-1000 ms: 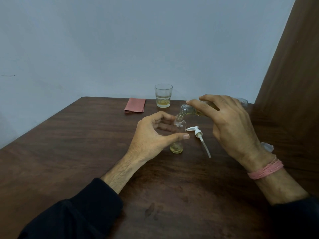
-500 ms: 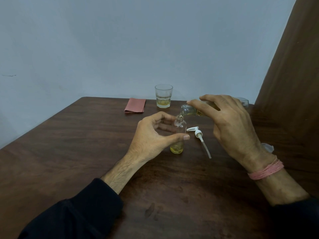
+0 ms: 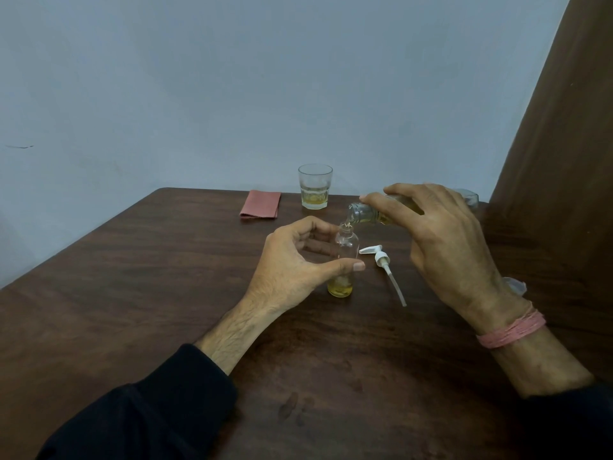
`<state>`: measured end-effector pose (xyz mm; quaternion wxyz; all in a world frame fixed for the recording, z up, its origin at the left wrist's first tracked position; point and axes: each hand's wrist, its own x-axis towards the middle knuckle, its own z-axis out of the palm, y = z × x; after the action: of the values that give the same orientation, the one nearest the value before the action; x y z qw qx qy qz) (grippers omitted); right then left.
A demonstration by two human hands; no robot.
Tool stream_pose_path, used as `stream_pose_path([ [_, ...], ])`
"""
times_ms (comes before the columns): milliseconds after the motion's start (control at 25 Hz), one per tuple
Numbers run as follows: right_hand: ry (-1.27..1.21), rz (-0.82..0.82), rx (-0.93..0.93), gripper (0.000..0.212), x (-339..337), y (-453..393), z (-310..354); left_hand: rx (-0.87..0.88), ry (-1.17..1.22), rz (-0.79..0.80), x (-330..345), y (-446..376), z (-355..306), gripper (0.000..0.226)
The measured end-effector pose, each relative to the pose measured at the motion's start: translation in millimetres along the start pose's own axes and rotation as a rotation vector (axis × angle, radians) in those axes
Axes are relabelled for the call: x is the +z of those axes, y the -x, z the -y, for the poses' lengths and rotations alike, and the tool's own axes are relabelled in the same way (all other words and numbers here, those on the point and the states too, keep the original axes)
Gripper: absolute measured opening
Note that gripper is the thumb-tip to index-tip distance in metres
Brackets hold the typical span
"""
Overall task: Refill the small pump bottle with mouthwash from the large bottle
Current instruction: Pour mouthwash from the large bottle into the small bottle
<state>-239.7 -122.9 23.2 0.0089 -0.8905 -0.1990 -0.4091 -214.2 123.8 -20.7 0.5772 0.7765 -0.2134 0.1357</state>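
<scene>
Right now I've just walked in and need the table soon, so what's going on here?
A person is refilling a small pump bottle. The left hand steadies it upright on the table, while the right hand tips the large bottle over its open neck. Only the bottom holds yellow liquid. The pump lies beside it, off.

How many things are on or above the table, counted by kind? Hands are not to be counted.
Bottles: 2, the small pump bottle and the large bottle
Drinking glasses: 1, the glass
Pump heads: 1, the white pump
Cloths: 1, the red cloth
Total: 5
</scene>
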Motion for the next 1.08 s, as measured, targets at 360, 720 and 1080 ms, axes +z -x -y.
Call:
stream_pose_path([
  [360, 0.000, -0.009, -0.004, 0.089, -1.1, -0.4, 0.4, -0.001, -0.001, 0.003, 0.4, -1.3, 0.8, 0.055],
  [720, -0.004, -0.007, -0.004, 0.088, -3.2, -0.4, 0.7, 0.001, -0.002, 0.003, -0.2, -0.5, 0.8, 0.055],
  [1080, -0.001, -0.001, -0.002, 0.086, -3.3, -0.7, -0.2, 0.003, 0.000, -0.001, 0.0, -0.5, -0.5, 0.053],
])
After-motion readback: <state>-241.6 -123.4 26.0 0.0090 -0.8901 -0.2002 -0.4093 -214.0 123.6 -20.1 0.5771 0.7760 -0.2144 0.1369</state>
